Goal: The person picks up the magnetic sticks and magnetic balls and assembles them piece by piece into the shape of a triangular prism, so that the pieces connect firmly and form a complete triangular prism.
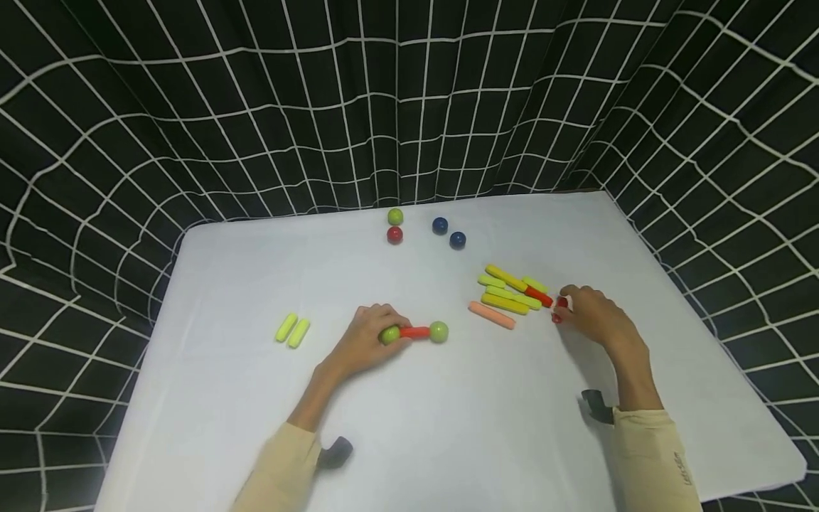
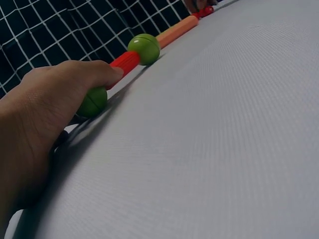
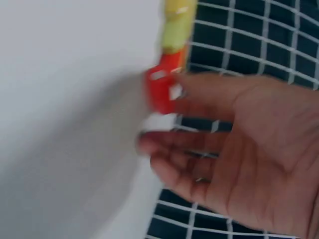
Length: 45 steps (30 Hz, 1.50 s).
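Observation:
My left hand point(image 1: 373, 336) grips a green ball point(image 1: 389, 335) at one end of a short red stick point(image 1: 416, 332). A second green ball point(image 1: 439, 331) sits at the stick's other end, all three in line. In the left wrist view the thumb lies along the near green ball point(image 2: 92, 102) and reaches the red stick point(image 2: 125, 62). At the right my right hand point(image 1: 595, 313) pinches a small red stick point(image 1: 559, 310) between thumb and finger. In the blurred right wrist view this red stick point(image 3: 159, 89) is at the fingertips, the other fingers bent and holding nothing.
Left of my right hand lie several yellow sticks point(image 1: 505, 304), another red stick point(image 1: 538, 296) and an orange stick point(image 1: 491, 315). Two yellow-green sticks point(image 1: 292, 330) lie at left. Toward the back are a green ball point(image 1: 395, 216), a red ball point(image 1: 394, 235) and two blue balls point(image 1: 440, 225).

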Available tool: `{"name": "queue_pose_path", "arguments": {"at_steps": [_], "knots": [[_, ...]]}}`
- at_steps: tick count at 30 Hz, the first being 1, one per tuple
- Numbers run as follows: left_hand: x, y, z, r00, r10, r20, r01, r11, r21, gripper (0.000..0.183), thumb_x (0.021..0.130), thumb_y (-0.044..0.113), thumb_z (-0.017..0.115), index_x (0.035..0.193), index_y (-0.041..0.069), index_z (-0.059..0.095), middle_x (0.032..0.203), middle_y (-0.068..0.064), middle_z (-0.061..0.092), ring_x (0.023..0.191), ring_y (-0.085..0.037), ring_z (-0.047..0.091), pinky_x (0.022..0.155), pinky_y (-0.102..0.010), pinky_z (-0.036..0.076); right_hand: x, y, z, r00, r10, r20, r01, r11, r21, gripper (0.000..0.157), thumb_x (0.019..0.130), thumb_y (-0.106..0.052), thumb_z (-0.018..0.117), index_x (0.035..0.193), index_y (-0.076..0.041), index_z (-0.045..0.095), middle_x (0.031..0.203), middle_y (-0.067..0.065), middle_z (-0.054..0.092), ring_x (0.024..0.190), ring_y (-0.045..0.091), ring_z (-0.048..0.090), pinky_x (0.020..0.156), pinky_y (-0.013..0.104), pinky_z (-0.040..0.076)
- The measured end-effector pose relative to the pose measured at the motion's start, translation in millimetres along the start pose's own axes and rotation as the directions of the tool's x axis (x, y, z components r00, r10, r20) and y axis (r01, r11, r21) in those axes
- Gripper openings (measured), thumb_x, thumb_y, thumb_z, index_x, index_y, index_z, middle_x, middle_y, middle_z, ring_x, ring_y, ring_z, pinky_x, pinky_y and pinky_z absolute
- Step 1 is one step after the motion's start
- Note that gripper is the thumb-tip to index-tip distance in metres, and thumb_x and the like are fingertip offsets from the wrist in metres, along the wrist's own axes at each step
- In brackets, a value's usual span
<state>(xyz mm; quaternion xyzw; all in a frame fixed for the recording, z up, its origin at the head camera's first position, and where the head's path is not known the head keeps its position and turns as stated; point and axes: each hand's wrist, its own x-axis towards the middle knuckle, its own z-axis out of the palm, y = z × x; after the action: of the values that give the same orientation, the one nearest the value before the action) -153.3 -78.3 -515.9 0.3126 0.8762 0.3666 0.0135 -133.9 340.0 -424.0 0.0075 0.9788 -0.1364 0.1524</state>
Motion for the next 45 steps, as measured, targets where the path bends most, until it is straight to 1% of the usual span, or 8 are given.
{"name": "queue_pose_path", "arguments": {"at_steps": [11, 16, 18, 21, 25, 32, 39, 45], "knots": [[-1.9, -7.8, -2.3, 1.0, -0.016, 0.013, 0.016, 1.0, -0.001, 0.025, 0.094, 0.033, 0.078, 0.117, 0.027, 0.073, 0.108, 0.01, 0.067, 0.101, -0.009, 0.057, 0.098, -0.036, 0.041, -1, 3, 1.9, 0.992, 0.012, 0.124, -0.014, 1.0, 0.015, 0.048, 0.1, -0.013, 0.067, 0.14, 0.006, 0.05, 0.12, 0.027, 0.063, 0.107, 0.04, 0.058, 0.098, 0.063, 0.055], [-1.4, -6.7, 0.4, 1.0, -0.004, 0.005, 0.004, 1.0, 0.005, 0.023, 0.094, 0.034, 0.078, 0.116, 0.026, 0.073, 0.106, 0.011, 0.067, 0.101, -0.007, 0.058, 0.099, -0.036, 0.043, -7, -19, -3.8, 0.995, -0.09, 0.049, 0.086, 0.994, 0.067, 0.047, 0.1, -0.013, 0.067, 0.14, 0.002, 0.047, 0.113, 0.023, 0.065, 0.097, 0.033, 0.06, 0.084, 0.049, 0.059], [-2.3, -5.8, 0.7, 1.0, -0.001, -0.001, 0.001, 1.0, 0.011, 0.022, 0.095, 0.034, 0.077, 0.115, 0.025, 0.074, 0.105, 0.01, 0.067, 0.1, -0.008, 0.059, 0.097, -0.036, 0.043, -6, -36, -2.7, 0.981, -0.194, -0.02, 0.195, 0.972, 0.134, 0.043, 0.1, -0.012, 0.067, 0.136, 0.0, 0.047, 0.107, 0.02, 0.066, 0.09, 0.028, 0.059, 0.076, 0.038, 0.056], [-3.7, -3.6, 0.2, 1.0, 0.004, -0.014, -0.004, 1.0, 0.0, 0.021, 0.094, 0.032, 0.078, 0.114, 0.023, 0.075, 0.104, 0.008, 0.068, 0.099, -0.009, 0.059, 0.096, -0.036, 0.043, 2, -68, 5.0, 0.924, -0.365, -0.11, 0.381, 0.894, 0.237, 0.032, 0.099, -0.008, 0.069, 0.127, -0.004, 0.053, 0.1, 0.014, 0.066, 0.085, 0.023, 0.059, 0.071, 0.029, 0.051], [-4.6, -1.8, 0.4, 1.0, 0.006, -0.022, -0.007, 1.0, -0.012, 0.021, 0.094, 0.031, 0.079, 0.113, 0.024, 0.075, 0.104, 0.008, 0.068, 0.098, -0.009, 0.058, 0.094, -0.037, 0.041, 19, -111, 21.8, 0.879, -0.456, -0.141, 0.476, 0.819, 0.322, 0.022, 0.098, -0.007, 0.07, 0.119, -0.006, 0.064, 0.097, 0.006, 0.068, 0.083, 0.018, 0.059, 0.071, 0.023, 0.051], [0.4, -2.6, 5.4, 1.0, 0.016, -0.016, -0.016, 1.0, 0.021, 0.022, 0.095, 0.036, 0.077, 0.115, 0.028, 0.075, 0.105, 0.011, 0.066, 0.097, -0.007, 0.055, 0.093, -0.033, 0.039, 44, -151, 43.4, 0.923, -0.384, -0.009, 0.366, 0.871, 0.329, 0.022, 0.099, -0.015, 0.071, 0.119, -0.009, 0.066, 0.083, 0.004, 0.066, 0.075, 0.017, 0.057, 0.066, 0.022, 0.047], [0.6, -0.1, 4.3, 1.0, 0.019, -0.019, -0.018, 0.999, 0.029, 0.022, 0.095, 0.036, 0.077, 0.115, 0.026, 0.075, 0.106, 0.008, 0.065, 0.094, -0.009, 0.054, 0.091, -0.034, 0.039, 47, -160, 46.4, 0.936, -0.335, 0.108, 0.298, 0.918, 0.263, 0.023, 0.099, -0.023, 0.072, 0.119, -0.013, 0.067, 0.082, 0.002, 0.064, 0.074, 0.016, 0.056, 0.066, 0.025, 0.045], [0.2, 0.6, 1.2, 1.0, 0.002, -0.012, -0.002, 0.999, 0.047, 0.022, 0.094, 0.035, 0.077, 0.114, 0.025, 0.074, 0.108, 0.008, 0.065, 0.097, -0.009, 0.054, 0.091, -0.033, 0.04, 47, -164, 43.6, 0.93, -0.348, 0.12, 0.312, 0.918, 0.245, 0.026, 0.099, -0.021, 0.072, 0.122, -0.01, 0.065, 0.081, 0.003, 0.063, 0.075, 0.016, 0.056, 0.066, 0.024, 0.045]]}}
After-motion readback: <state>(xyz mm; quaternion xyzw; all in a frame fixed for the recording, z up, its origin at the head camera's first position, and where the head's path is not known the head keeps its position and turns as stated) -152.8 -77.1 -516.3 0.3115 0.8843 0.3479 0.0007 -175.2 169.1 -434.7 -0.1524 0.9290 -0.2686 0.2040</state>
